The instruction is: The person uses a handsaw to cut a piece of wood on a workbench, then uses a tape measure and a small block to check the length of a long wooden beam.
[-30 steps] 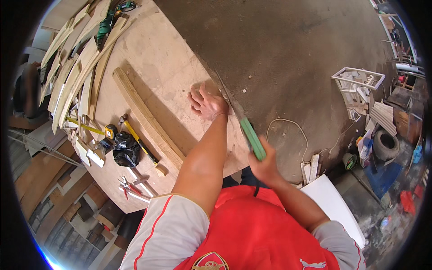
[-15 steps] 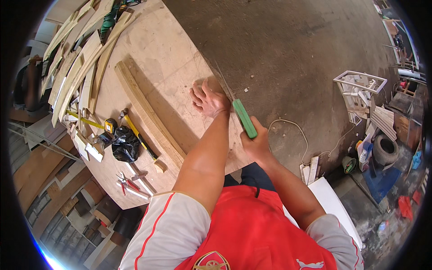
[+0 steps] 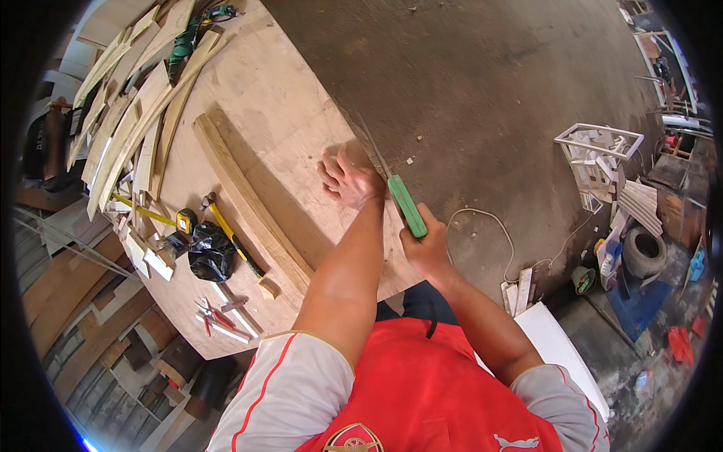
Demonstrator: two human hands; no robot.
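The green-handled saw [image 3: 407,206] is held at the right edge of the tabletop [image 3: 286,105], its thin blade pointed away alongside that edge; whether the tabletop is touched by it cannot be told. The handle is gripped in the curled fingers of the right hand [image 3: 428,245]. The left hand [image 3: 349,178] is laid on the tabletop near the same edge, fingers loosely spread; whether anything is pinned beneath it cannot be told. For a clean stroke, the blade is best kept in one line under light, even pressure, with the left wrist, which is set close by, kept clear.
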